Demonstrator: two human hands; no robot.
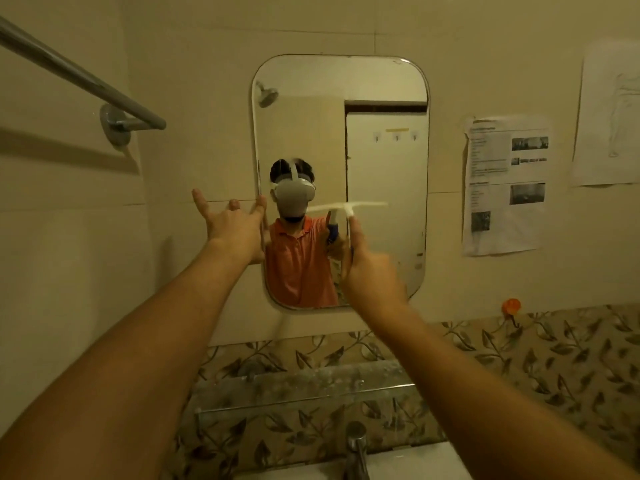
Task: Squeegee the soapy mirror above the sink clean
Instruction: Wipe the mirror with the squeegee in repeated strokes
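Gripping the thin handle of a white squeegee (360,204), the right hand (374,277) is up in front of the mirror (311,98). Its fingers are curled around the handle, but the hand is blurred and I cannot tell each finger apart. The blade of the squeegee lies almost level, a little tilted, at about half of the mirror's height and right of its centre. I cannot tell if the blade really touches the glass.

The left hand (235,226) is at the left edge of the mirror. Its fingers (199,199) are straight and spread, and it holds nothing; 2 fingertips reach the rim of the mirror.

The mirror has rounded corners and hangs on pale wall tiles. It reflects a person in an orange shirt with a white headset, and also a shower head and a door. Some small spots show near its lower right edge.

Below the mirror there is a glass shelf (304,384) in front of a band of leaf-pattern tiles (554,358). Lower still are a metal tap (356,445) and the white sink (415,460). A metal towel bar (79,77) is on the wall at the upper left. On the right of the mirror, 2 paper sheets are stuck on the wall: a printed sheet (505,185) and a paler sheet (609,116). A small orange hook (512,306) is under them.
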